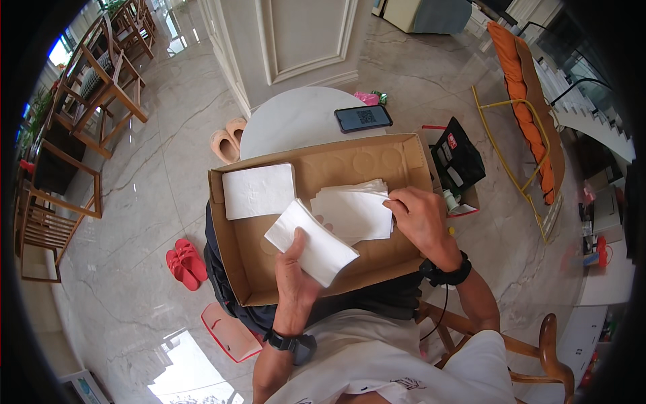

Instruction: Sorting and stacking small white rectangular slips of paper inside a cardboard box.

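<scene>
A shallow cardboard box (262, 272) rests on my lap. My left hand (298, 272) grips a stack of white paper napkins (313, 242), thumb on top and most fingers hidden beneath. To the right, my right hand (421, 217) pinches the edge of a thin white sheet (361, 207) between thumb and fingers. That sheet lies over a loose, fanned pile of similar sheets inside the box, and fingertips of my left hand show faintly behind it. A neater stack of white napkins (259, 192) lies in the box's left back corner.
Beyond the box stands a round white table (298, 113) with a smartphone (363, 118) showing a printed code. A black bag (458, 154) sits in an open carton at right. Red slippers (186, 263) and a red-edged folder (231, 333) lie on the floor at left.
</scene>
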`<state>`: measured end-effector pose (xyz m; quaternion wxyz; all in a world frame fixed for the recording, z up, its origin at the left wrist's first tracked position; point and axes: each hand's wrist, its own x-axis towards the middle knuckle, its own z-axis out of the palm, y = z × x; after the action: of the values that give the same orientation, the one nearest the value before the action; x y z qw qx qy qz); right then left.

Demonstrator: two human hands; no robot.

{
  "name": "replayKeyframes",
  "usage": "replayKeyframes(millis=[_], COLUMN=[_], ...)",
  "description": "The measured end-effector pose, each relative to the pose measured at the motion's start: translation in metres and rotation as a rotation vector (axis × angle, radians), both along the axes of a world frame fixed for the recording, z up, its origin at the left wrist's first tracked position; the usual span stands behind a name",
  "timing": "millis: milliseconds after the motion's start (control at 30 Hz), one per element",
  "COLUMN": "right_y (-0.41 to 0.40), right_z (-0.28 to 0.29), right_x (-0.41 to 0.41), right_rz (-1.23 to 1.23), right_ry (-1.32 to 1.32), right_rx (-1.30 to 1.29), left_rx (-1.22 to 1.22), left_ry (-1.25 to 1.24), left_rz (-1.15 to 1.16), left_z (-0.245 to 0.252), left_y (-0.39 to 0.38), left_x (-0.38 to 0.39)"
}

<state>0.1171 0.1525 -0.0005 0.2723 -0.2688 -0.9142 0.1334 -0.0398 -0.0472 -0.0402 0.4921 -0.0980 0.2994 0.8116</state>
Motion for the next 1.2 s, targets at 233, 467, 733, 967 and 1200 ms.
replayKeyframes(millis=[233, 467, 733, 967, 1200], right_y=[-0.005, -0.008, 0.008, 0.017, 0.009], right_z=[0.007, 0.012, 0.001, -0.002, -0.002], right_x=[-0.001, -0.005, -0.001, 0.001, -0.002], right_rz=[0.022, 0.066, -0.057, -0.11, -0.086], right_ry=[0.006, 0.253, 0.22, 0.187, 0.007], right_rx=[0.159, -0.147, -0.544, -0.776, -0.473], left_rx=[-0.012, -0.041, -0.063, -0.059, -0.074], left_ry=[0.018, 0.029, 0.012, 0.064, 0.04], left_rz=[-0.012, -0.013, -0.002, 0.01, 0.029], left_z=[-0.002, -0.003, -0.01, -0.01, -0.009], left_y=[0.0, 0.0, 0.0, -0.002, -0.001], left_x=[-0.001, -0.001, 0.0, -0.001, -0.001])
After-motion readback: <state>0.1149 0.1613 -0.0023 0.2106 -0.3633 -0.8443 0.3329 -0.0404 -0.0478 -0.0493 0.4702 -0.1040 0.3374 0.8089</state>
